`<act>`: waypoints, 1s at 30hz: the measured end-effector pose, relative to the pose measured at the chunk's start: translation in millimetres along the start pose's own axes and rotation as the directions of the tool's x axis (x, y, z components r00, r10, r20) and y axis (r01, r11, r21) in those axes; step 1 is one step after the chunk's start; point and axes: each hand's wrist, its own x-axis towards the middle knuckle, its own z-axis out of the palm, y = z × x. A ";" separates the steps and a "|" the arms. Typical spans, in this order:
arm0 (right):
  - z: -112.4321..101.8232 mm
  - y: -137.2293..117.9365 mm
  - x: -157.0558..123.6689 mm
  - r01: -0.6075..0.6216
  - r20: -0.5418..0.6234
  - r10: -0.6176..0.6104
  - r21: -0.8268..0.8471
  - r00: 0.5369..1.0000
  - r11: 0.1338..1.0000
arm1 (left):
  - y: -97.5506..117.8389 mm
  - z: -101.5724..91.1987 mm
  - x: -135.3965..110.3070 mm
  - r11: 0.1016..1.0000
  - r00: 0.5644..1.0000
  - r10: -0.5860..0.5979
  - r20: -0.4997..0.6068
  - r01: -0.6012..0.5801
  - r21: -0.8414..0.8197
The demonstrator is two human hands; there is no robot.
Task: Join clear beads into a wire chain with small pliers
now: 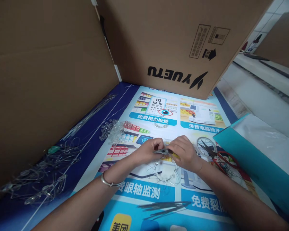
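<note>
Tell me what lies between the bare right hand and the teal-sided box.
In the head view, red-handled metal scissors lie between the right hand and the teal-sided box, blades overlapping a round, pale-rimmed object, thin tangled strands beside the scissors.

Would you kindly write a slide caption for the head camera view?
The right hand grips pliers close to the left hand, with clear beads piled nearby.

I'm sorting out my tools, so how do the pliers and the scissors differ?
The pliers are gripped in the right hand, while the scissors lie on the table. The pliers have yellow on their grips; the scissors have red handles. The pliers' jaws look grey, the scissors' blades darker. Both are hand tools.
</note>
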 end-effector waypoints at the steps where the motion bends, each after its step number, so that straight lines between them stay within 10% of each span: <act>1: 0.7 0.2 -0.3 -0.016 -0.002 0.016 0.013 1.000 1.000 | 1.2 0.0 -0.4 1.000 1.000 -0.016 0.018 0.017 -0.013; 18: 0.7 -0.4 1.5 -0.082 0.059 0.080 0.040 0.995 0.996 | -5.5 -0.2 -2.8 0.999 0.999 -0.027 0.029 0.026 0.023; 30: -72.1 -28.8 5.6 -0.157 0.311 0.209 -0.184 0.927 0.970 | -9.5 1.5 -5.4 0.985 0.997 -0.021 -0.076 0.034 0.169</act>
